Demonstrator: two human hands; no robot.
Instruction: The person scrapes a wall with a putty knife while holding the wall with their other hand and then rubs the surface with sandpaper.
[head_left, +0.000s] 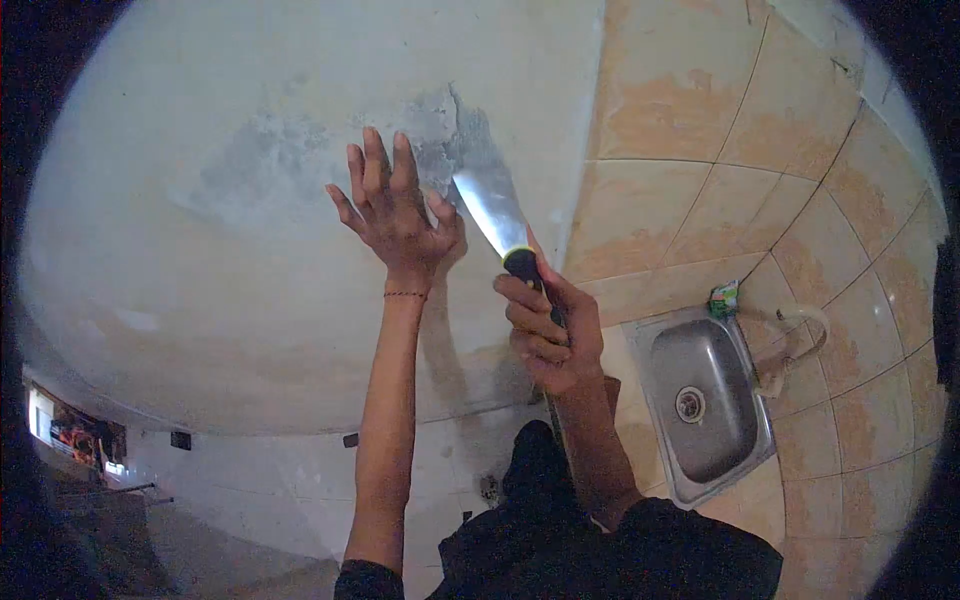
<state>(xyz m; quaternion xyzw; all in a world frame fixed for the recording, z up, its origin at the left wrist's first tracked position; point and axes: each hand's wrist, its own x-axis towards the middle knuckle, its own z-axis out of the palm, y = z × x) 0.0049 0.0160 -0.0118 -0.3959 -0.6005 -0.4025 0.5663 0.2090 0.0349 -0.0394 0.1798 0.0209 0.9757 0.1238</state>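
My right hand is wrapped round the black handle of a putty knife. The knife's wide metal blade points up and left, its edge at a patch of peeling, grey, bare plaster on the pale wall. Just left of the blade, my left hand lies against the wall with its fingers spread, holding nothing. A thin cord circles the left wrist. Cracked, lifted paint runs along the patch above the blade tip. A fainter grey stain spreads to the left of my fingers.
Beige and orange tiles cover the adjoining wall on the right. A steel sink sits in the counter at the lower right, with a curved faucet beside it. A small green packet stands at the sink's far corner.
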